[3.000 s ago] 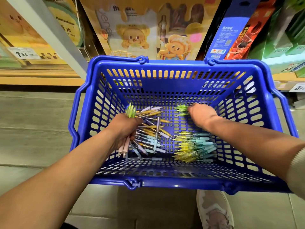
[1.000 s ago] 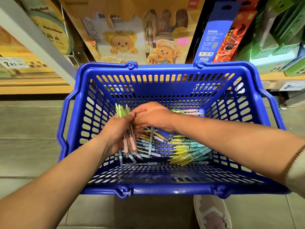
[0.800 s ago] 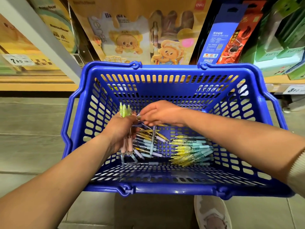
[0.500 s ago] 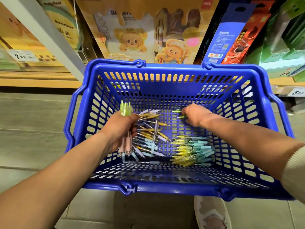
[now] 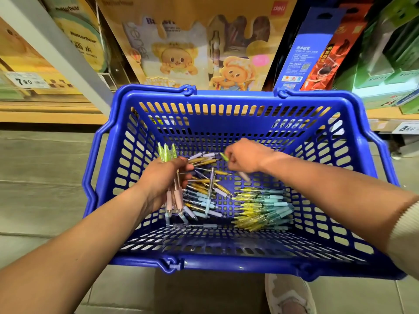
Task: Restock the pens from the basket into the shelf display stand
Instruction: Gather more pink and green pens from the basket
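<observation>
A blue plastic basket [image 5: 204, 261] stands on the floor below me with several loose pens on its bottom. A mixed heap of gold and pale blue pens [image 5: 205, 189] lies in the middle, and a tidy group of yellow-and-teal pens [image 5: 263, 209] lies to the right. My left hand [image 5: 163, 177] grips an upright bunch of green-topped, pink-gripped pens [image 5: 169, 155]. My right hand [image 5: 244, 158] holds a single green-and-pink pen [image 5: 246, 177] just above the heap, about a hand's width from my left hand.
Behind the basket a yellow cartoon-bear display card [image 5: 199, 55] stands on the wooden shelf [image 5: 49, 114]. Blue and red packs [image 5: 317, 48] and green boxes [image 5: 390, 64] sit to the right. A grey shelf post [image 5: 61, 53] slants at left. My shoe [image 5: 288, 295] is below the basket.
My right hand picked a pen from the far middle of the basket and is moving left with it toward my left hand. The left hand keeps its bunch of pens almost still.
</observation>
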The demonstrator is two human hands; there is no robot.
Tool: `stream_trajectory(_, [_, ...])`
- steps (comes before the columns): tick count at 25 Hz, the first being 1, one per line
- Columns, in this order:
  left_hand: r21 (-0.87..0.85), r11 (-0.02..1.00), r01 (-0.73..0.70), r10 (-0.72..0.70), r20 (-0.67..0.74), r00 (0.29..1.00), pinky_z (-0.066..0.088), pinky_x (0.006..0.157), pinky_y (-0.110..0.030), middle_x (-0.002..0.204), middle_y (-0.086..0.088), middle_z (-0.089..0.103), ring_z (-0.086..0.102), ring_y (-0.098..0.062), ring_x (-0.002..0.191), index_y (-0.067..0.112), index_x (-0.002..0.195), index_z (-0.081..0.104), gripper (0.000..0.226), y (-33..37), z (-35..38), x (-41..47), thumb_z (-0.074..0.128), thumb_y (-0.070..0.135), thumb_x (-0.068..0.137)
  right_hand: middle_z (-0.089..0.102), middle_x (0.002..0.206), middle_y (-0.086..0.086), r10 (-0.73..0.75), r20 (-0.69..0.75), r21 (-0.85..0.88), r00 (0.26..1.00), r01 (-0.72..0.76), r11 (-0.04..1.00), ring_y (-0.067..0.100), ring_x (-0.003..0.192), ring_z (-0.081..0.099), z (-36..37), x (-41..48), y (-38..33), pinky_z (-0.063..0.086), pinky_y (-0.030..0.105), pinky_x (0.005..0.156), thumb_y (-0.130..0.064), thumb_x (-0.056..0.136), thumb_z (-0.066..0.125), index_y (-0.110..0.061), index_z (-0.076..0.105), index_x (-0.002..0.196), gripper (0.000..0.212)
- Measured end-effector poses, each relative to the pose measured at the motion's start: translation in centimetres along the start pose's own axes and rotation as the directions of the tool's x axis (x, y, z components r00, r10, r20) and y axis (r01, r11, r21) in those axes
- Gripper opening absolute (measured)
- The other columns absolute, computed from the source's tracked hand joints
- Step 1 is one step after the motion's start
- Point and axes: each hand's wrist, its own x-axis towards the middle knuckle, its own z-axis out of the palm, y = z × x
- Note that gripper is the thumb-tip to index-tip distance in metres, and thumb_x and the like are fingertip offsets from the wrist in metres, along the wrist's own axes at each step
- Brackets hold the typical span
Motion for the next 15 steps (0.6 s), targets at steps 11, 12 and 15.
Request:
stream_trajectory(11, [0.021,0.998,0.061,-0.063,0.069,0.996,0.062,0.065,-0.035,0.093,-0.014,0.078,0.076,-0.023,0.079,0.002,0.111,0.069,0.031,-0.3,-0.2,-0.3,0.06,0.029,0.101,0.078,0.096,0.008,-0.108,0.066,0.879,0.992,-0.006,0.478,0.015,0.09,0.076,0.1,0.4,-6.8,0.061,0.025,0.079,-0.007,0.092,0.071,-0.008,0.07,0.111,0.019])
stream_trajectory(12, [0.028,0.998,0.055,-0.056,0.067,0.996,0.063,0.065,-0.035,0.089,-0.012,0.078,0.076,-0.021,0.077,0.002,0.111,0.069,0.031,-0.3,-0.1,-0.4,0.06,0.03,0.102,0.078,0.099,0.009,-0.124,0.066,0.899,0.99,-0.006,0.438,0.016,0.092,0.076,0.2,0.5,-6.9,0.06,0.024,0.078,-0.003,0.091,0.07,-0.008,0.069,0.114,0.023])
stream_trajectory(15, [0.055,0.998,0.02,-0.021,0.014,1.0,0.06,0.061,-0.033,0.077,-0.005,0.074,0.07,-0.017,0.065,0.003,0.111,0.067,0.03,-0.1,-0.1,-0.4,0.061,0.031,0.101,0.077,0.106,0.008,-0.185,0.109,0.944,0.977,-0.044,0.327,0.018,0.1,0.074,0.0,0.8,-6.2,0.06,0.025,0.082,-0.005,0.093,0.068,-0.013,0.069,0.116,0.024])
